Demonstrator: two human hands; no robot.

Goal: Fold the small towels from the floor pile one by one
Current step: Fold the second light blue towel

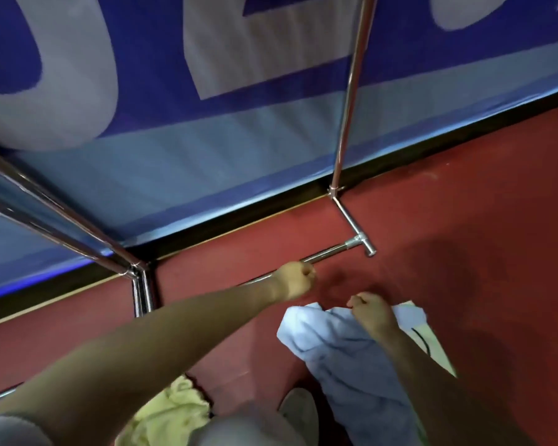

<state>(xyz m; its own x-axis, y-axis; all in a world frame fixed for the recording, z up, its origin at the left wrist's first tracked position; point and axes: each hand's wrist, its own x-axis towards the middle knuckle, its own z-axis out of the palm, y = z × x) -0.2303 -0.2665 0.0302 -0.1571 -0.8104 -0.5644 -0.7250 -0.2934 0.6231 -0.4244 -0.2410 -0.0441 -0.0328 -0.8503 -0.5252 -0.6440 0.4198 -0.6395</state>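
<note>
My left hand (295,280) is curled into a fist low over the red floor, close to a chrome floor bar (331,251). My right hand (372,312) is also a fist, above the upper edge of a crumpled light blue towel (329,346) on the floor. Motion blur hides whether either fist holds cloth; the floor between them shows a smeared darker red patch. A pale yellow towel (171,410) lies bunched at the bottom, partly behind my left arm. A white cloth with a dark line (427,339) peeks from under the blue towel on the right.
A chrome rack frame stands ahead, with an upright (351,91) at the right and slanted rails (55,207) at the left. A blue-and-white banner (239,140) hangs behind it. My grey-clad knee (252,429) and a shoe (298,410) are at the bottom.
</note>
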